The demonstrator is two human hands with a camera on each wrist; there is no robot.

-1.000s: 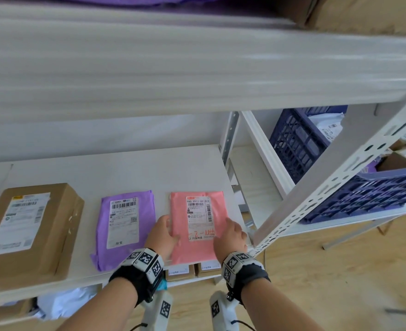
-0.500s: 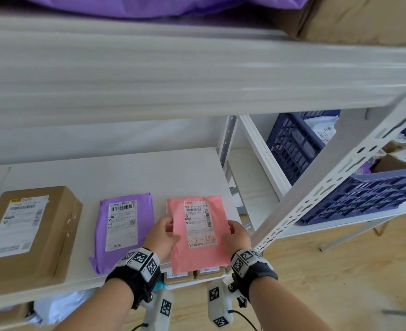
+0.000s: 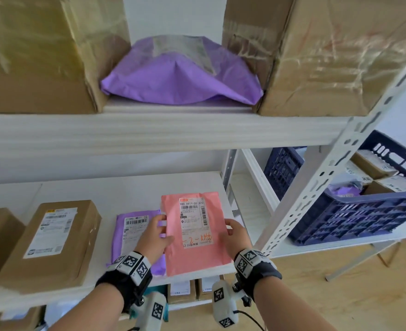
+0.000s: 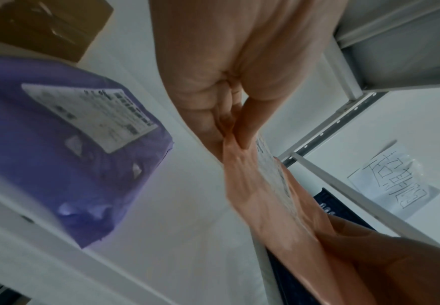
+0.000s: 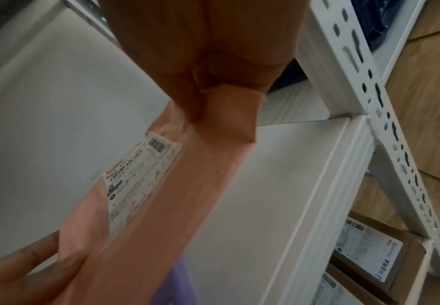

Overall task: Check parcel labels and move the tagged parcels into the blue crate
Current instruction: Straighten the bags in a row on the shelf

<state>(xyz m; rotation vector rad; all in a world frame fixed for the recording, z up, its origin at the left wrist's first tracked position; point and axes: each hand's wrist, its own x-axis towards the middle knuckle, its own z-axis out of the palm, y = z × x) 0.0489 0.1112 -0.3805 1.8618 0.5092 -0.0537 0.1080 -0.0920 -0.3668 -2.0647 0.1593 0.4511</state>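
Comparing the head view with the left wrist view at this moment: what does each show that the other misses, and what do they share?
Only the head view shows the blue crate holding parcels, the upper-shelf boxes and the orange handwriting on the pink mailer's label.
Only the left wrist view shows a handwritten paper sign on the wall and the thumb pinching the mailer's edge up close.
Both show the left hand and right hand holding the pink mailer, with the purple mailer lying beside it.

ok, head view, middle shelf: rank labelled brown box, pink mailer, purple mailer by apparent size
1. labelled brown box, largest.
2. pink mailer, lifted nearer the camera, so perhaps flattered.
3. purple mailer, partly hidden by the left hand, so unsure against the pink one.
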